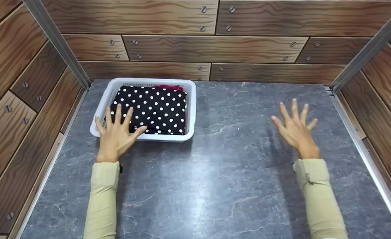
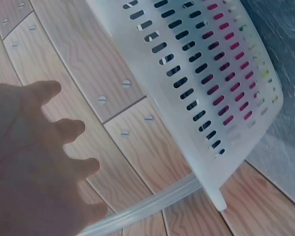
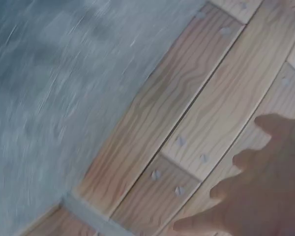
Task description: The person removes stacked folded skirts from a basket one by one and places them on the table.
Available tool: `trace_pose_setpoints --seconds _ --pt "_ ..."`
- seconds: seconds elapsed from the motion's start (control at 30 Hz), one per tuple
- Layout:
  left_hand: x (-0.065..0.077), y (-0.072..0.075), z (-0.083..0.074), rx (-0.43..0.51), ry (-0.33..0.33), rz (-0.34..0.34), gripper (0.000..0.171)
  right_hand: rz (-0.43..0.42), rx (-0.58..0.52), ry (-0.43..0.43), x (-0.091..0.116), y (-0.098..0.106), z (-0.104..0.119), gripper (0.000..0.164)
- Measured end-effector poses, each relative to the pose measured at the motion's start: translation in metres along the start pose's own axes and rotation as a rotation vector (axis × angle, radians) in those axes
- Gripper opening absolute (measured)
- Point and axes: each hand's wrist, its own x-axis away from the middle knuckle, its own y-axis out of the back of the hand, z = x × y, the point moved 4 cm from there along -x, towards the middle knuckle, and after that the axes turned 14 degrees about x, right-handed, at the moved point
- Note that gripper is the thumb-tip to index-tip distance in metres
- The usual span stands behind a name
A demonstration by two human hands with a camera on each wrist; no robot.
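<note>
A white plastic basket [image 1: 191, 109] with slotted walls stands at the back left of the table. Inside it lies a folded black cloth with white polka dots [image 1: 152, 106], and a bit of dark red cloth [image 1: 170, 87] shows behind. My left hand [image 1: 116, 136], fingers spread, overlaps the basket's front left corner in the head view; the left wrist view has the basket wall [image 2: 187, 64] apart from the fingertips, with pink showing through its slots. Over the right side of the table, my right hand [image 1: 296, 131] is spread with nothing in it.
The grey marbled tabletop [image 1: 235, 179] is bounded by wood-patterned panels at the back [image 1: 215, 49], left [image 1: 26, 109] and right [image 1: 381, 109]. Metal corner posts [image 1: 57, 43] stand at the back corners.
</note>
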Motion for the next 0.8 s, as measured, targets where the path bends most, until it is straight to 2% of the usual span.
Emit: trace_pose_setpoints --seconds 0.17,0.27,0.37,0.53,0.67,0.8 --pt "-0.005 0.015 -0.005 -0.048 -0.099 -0.138 0.076 -0.243 -0.131 0.087 -0.017 0.001 0.041 0.056" --pt "-0.011 0.018 -0.004 -0.042 -0.103 -0.147 0.070 -0.382 -0.234 0.167 -0.029 0.002 0.079 0.038" --pt "-0.018 0.020 -0.001 -0.028 -0.084 -0.137 0.068 -0.434 -0.330 0.235 -0.042 0.002 0.117 0.030" --pt "-0.029 0.022 0.009 0.003 -0.049 -0.121 0.068 -0.416 -0.483 0.271 -0.062 -0.003 0.170 0.024" --pt "-0.035 0.022 0.019 0.021 -0.017 -0.099 0.068 -0.336 -0.588 0.254 -0.074 -0.012 0.205 0.023" --pt "-0.040 0.022 0.028 0.032 0.010 -0.073 0.068 -0.256 -0.638 0.229 -0.081 -0.020 0.232 0.024"
